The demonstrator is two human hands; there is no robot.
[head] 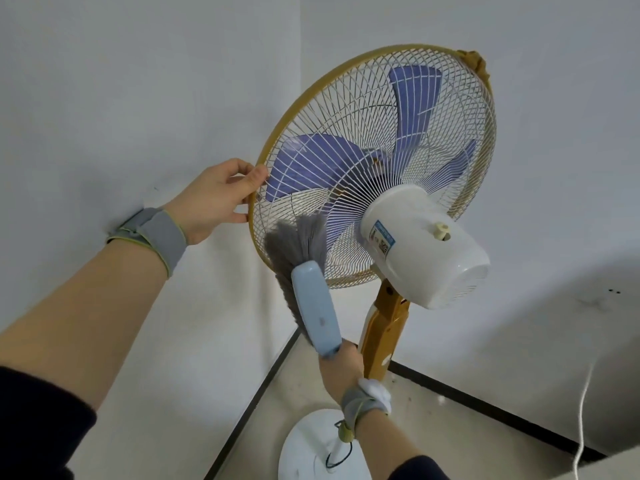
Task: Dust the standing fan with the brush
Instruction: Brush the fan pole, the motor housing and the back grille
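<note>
Centrally, one standing fan [346, 133], seen from behind, head filling the upper middle of the frame. One round wire cage with one ochre rim [311, 102]. Three blue blades countable through the wires: top blade [415, 95], left blade [311, 161], right blade [457, 164]. One lump of brownish wrapping [476, 64] on the rim at the very top. One white motor housing [426, 268] right of centre, carrying one cream knob [440, 231] and one blue-edged label [382, 239]. Below it one ochre neck [384, 327], then one round white base [304, 448] at bottom centre on the floor.

Two hands. Left hand [214, 199], left of centre, pinching the cage rim at its left edge between thumb and curled fingers. Right hand [341, 372], low centre, closed round the lower end of one brush [313, 306]; handle itself hidden inside the fist. Brush slanting up and left from the fist, pale blue back toward the camera, grey bristles [298, 240] splayed against the lower left of the cage.

Two grey bands: left wristband [156, 233], right wristband [363, 401]. Two dark sleeves at the bottom edge. Two black skirting strips, left strip [256, 393] and right strip [485, 400], running toward the corner behind the fan. One white cord [585, 393] hanging at the right edge.
</note>
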